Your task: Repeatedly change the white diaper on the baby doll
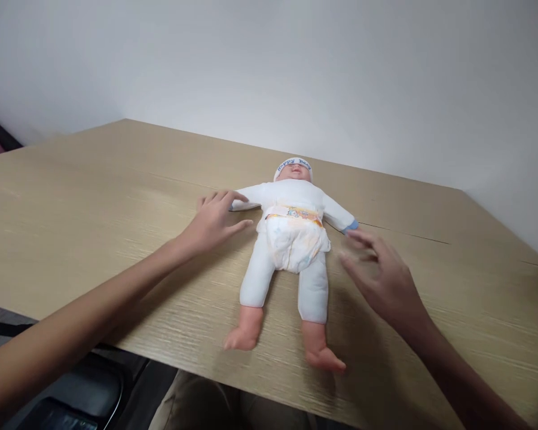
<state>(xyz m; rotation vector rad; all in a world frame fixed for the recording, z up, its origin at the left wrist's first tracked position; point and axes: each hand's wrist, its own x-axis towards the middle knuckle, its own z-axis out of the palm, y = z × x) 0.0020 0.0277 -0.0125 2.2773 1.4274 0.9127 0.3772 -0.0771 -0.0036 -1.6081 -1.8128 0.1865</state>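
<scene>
A baby doll (291,194) in a white cloth body lies on its back, its head toward the wall and its bare feet toward me. Around its waist sits a diaper (293,245) with an orange patterned band across the front. My left hand (217,221) is at the doll's arm on the left, fingers apart, covering the end of that arm. Near the blue cuff on the other side is my right hand (381,269), fingers spread and slightly blurred. Whether either hand touches the doll I cannot tell. Neither one grips anything.
The doll rests on a wide wooden table (116,197) that reaches back to a pale wall (269,71). Below the front edge, a dark chair (85,388) stands at the lower left, beside my legs (201,403). Something pink and black shows at the far left.
</scene>
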